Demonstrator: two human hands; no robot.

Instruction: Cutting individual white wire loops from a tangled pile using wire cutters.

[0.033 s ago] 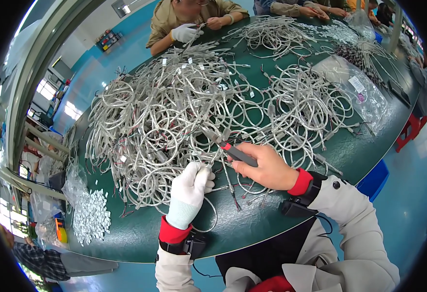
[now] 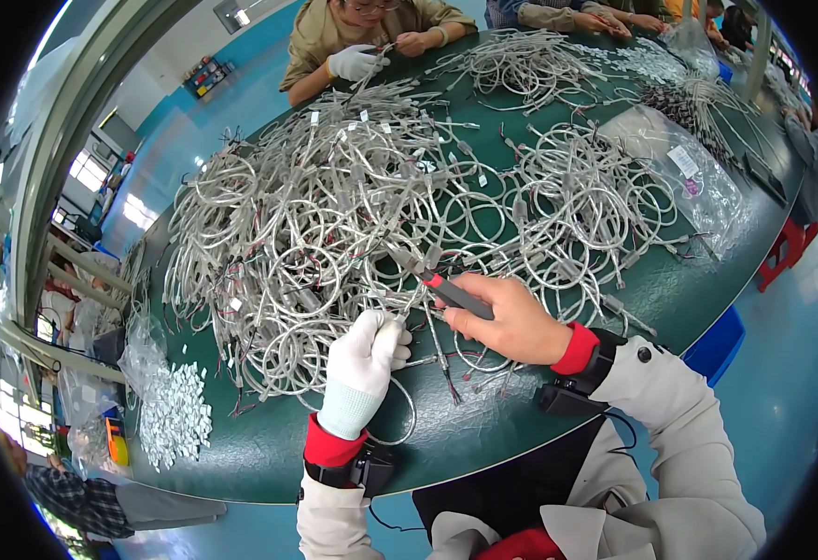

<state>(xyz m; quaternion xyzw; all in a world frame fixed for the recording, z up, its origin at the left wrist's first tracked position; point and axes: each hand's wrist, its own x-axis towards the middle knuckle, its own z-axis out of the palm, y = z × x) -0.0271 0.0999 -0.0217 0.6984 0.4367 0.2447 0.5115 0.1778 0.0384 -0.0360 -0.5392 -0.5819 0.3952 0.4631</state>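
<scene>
My gloved left hand point(image 2: 364, 359) pinches a cable point(image 2: 399, 411) on the green bench point(image 2: 483, 443). My right hand point(image 2: 511, 322) is closed around a grey tool point(image 2: 455, 296); its tip is lost in the cable pile point(image 2: 334, 215).

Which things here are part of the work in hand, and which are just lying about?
In hand:
left hand, gloved, gripping a looped cable
right hand holding a grey tool with a red collar
cable heap beneath them

Lying about:
clear plastic bag
small white pieces
co-worker's gloved hand
</scene>
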